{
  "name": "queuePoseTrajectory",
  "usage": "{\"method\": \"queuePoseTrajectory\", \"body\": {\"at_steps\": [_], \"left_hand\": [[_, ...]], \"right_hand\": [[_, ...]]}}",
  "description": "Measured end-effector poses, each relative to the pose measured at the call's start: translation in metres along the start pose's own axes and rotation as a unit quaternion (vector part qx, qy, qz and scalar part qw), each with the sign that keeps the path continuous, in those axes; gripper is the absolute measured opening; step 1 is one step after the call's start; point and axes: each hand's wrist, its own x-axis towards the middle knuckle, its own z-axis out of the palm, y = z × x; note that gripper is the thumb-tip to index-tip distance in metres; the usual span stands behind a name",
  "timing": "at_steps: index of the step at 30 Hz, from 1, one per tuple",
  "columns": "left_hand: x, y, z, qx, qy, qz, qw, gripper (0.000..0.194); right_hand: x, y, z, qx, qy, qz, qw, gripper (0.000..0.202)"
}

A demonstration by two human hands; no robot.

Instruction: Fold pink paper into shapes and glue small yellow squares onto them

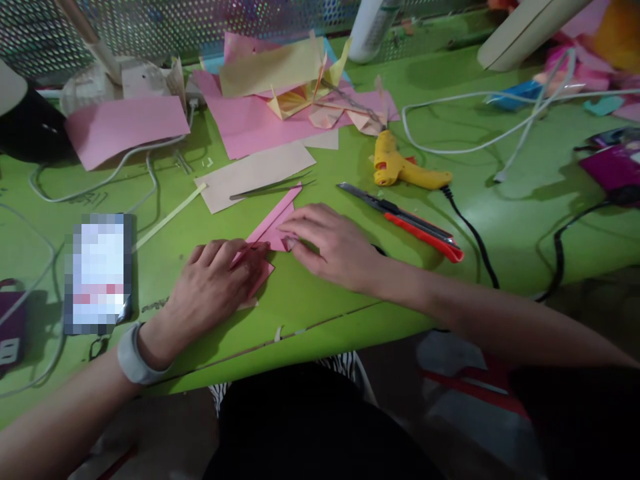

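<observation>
A folded piece of pink paper (274,231) lies on the green table, with a narrow folded strip along its upper edge. My left hand (213,283) presses its left part down, fingers bent and close together, covering much of it. At the right edge, my right hand (335,250) pinches the same paper between thumb and fingertips. Just beyond it, metal tweezers (270,189) rest partly over a pale paper rectangle (270,167). A red utility knife (420,233) lies to the right of my right hand, its blade end pointing up and left.
A yellow glue gun (410,172) with a black cord lies beyond the knife. A phone (99,273) is at the left. Pink sheets (235,127) and folded paper pieces are piled at the back, near a white bottle (371,30). White cables (450,150) cross the table (320,313).
</observation>
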Motion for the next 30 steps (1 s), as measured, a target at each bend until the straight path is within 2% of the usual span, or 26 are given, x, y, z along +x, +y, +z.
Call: {"method": "queuePoseTrajectory", "body": {"at_steps": [2, 4, 7, 14, 21, 30], "left_hand": [[0.000, 0.000, 0.000, -0.009, -0.010, 0.000, 1.000, 0.031], [-0.001, -0.001, -0.001, -0.014, -0.017, 0.001, 1.000, 0.030], [-0.001, -0.001, -0.001, -0.016, -0.022, 0.000, 1.000, 0.029], [-0.003, -0.001, 0.000, -0.035, -0.044, -0.012, 0.998, 0.028], [-0.002, -0.002, -0.001, -0.020, -0.039, -0.001, 0.999, 0.033], [0.000, -0.001, -0.004, -0.023, -0.047, 0.002, 0.999, 0.033]], "right_hand": [[0.005, -0.001, -0.004, 0.030, -0.002, 0.075, 0.997, 0.018], [0.010, -0.003, -0.005, 0.078, -0.036, 0.150, 0.985, 0.020], [0.014, -0.006, -0.004, 0.147, -0.096, 0.200, 0.964, 0.022], [0.017, -0.006, 0.001, 0.165, -0.102, 0.211, 0.958, 0.018], [0.016, -0.010, 0.002, 0.103, -0.113, 0.210, 0.966, 0.018], [0.021, -0.011, -0.003, 0.115, -0.118, 0.227, 0.960, 0.020]]}}
